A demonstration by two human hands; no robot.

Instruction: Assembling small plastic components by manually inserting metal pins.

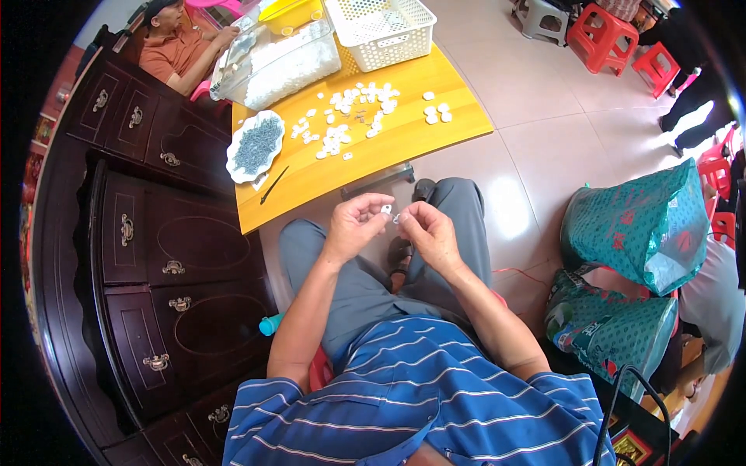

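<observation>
Over my lap, my left hand (pixel 359 227) pinches a small white plastic piece (pixel 386 208) between thumb and fingertips. Close beside it, my right hand (pixel 428 233) grips another small white part (pixel 396 219), partly hidden by the fingers. The two parts almost meet; I cannot tell whether they touch. Ahead on the yellow wooden table (pixel 435 159) lie many loose white pieces (pixel 334 141) around a few small dark bits (pixel 360 116). At the table's left, a white scalloped dish (pixel 232 155) holds a heap of small dark grey metal parts (pixel 258 145). A thin black stick (pixel 273 185) lies near it.
A clear bin (pixel 291 70) full of white pieces, a white perforated basket (pixel 392 46) and a yellow container (pixel 289 14) stand at the back. A person (pixel 175 46) sits beyond. Dark cabinets (pixel 194 256) line the left; green sacks (pixel 629 225) and red stools (pixel 602 39) are right.
</observation>
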